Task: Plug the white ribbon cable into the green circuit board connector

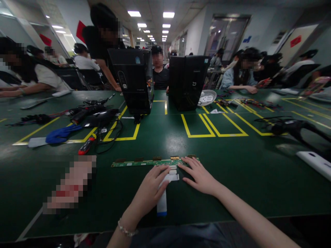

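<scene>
A long, narrow green circuit board (129,164) lies on the table in front of me, with copper-coloured tabs along its far edge. From its near side, a white flat ribbon cable (162,203) with a blue end hangs toward me. My left hand (150,187) is curled over this cable, its thumb and fingers around it near the white connectors. The fingers partly cover where cable and board meet. My right hand (199,174) lies with fingers spread, its fingertips touching the right end of the board.
Two black computer towers (131,82) (187,82) stand across the table. To the left lie a red-handled tool (86,146), a blue glove (62,133) and black cables (103,117). A white basket (207,97) and a white device (314,163) are at right. Other people sit around.
</scene>
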`<state>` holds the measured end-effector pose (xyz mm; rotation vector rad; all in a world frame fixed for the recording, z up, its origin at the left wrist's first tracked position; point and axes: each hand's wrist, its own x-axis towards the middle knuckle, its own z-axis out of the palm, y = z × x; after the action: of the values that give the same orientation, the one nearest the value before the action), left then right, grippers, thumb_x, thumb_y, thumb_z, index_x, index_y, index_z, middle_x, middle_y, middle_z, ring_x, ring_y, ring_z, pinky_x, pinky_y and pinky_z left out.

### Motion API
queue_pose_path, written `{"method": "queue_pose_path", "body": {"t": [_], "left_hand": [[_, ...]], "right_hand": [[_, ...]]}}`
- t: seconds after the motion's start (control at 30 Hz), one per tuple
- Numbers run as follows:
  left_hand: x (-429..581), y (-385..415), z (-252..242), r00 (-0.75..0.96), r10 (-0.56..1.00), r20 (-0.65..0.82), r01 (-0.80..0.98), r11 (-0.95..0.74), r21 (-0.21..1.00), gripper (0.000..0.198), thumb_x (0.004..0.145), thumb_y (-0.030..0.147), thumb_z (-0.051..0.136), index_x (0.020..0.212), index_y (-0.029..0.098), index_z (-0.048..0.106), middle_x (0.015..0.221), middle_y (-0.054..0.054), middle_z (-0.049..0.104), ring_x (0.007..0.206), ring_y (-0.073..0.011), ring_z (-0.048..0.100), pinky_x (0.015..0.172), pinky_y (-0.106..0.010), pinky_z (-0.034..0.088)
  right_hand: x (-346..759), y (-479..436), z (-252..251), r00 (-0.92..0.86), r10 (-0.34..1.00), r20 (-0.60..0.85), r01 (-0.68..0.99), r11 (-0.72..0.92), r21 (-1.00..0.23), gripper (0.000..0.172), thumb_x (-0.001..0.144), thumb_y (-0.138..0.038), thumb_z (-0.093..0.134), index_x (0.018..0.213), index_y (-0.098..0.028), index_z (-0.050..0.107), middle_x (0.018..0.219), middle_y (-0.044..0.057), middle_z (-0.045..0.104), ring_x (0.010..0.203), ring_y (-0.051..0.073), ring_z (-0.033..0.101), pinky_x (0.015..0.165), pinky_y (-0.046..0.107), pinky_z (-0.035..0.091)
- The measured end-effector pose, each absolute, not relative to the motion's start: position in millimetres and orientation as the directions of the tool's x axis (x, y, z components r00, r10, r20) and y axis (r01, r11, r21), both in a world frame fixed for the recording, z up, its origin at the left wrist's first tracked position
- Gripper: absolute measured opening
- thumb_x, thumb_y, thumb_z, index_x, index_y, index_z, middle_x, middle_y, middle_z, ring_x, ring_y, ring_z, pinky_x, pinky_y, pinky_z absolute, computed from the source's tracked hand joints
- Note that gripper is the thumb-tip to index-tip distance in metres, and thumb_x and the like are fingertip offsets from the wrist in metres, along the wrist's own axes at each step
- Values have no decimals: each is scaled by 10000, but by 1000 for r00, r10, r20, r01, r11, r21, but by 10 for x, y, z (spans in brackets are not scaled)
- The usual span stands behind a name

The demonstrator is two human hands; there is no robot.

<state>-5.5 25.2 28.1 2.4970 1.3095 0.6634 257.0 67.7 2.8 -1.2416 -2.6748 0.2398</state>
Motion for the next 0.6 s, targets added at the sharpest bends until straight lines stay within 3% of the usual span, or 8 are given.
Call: {"method": "queue_pose_path", "body": {"t": [0.1, 0.3, 0.47, 0.6], "left_hand": [[-294, 191, 254, 346, 881, 323, 778, -462, 426, 384, 987, 297, 411, 1350, 234, 519, 1337, -91, 580, 1222, -244, 551, 1009, -461, 483], [-776, 41, -65, 207, 899, 386, 890, -337, 308, 357, 971, 320, 423, 1250, 187, 601, 1220, -116, 636, 1115, -267, 603, 950, -487, 510], [-850, 1, -212, 192, 889, 416, 914, -316, 255, 343, 957, 309, 443, 1218, 192, 632, 1209, -109, 648, 1128, -274, 596, 970, -481, 496], [-801, 43, -199, 209, 893, 399, 911, -326, 254, 344, 951, 285, 447, 1230, 193, 626, 1233, -102, 640, 1145, -267, 587, 983, -480, 490]], "right_hand": [[2577, 678, 36, -634, 768, 90, 738, 635, -230, 561, 968, -491, 401, 1475, -252, 387, 1542, 100, 319, 1431, 275, 250, 1164, 542, 211], [2589, 675, 93, -646, 755, 111, 716, 650, -255, 498, 979, -435, 402, 1435, -238, 444, 1525, 100, 347, 1442, 267, 225, 1167, 541, 213], [2525, 717, 136, -736, 656, 165, 603, 747, -280, 431, 988, -374, 399, 1386, -242, 500, 1492, 101, 391, 1427, 240, 269, 1168, 514, 229], [2450, 782, 160, -799, 580, 157, 524, 801, -289, 467, 967, -422, 439, 1399, -250, 488, 1490, 110, 384, 1410, 246, 294, 1162, 516, 229]]}}
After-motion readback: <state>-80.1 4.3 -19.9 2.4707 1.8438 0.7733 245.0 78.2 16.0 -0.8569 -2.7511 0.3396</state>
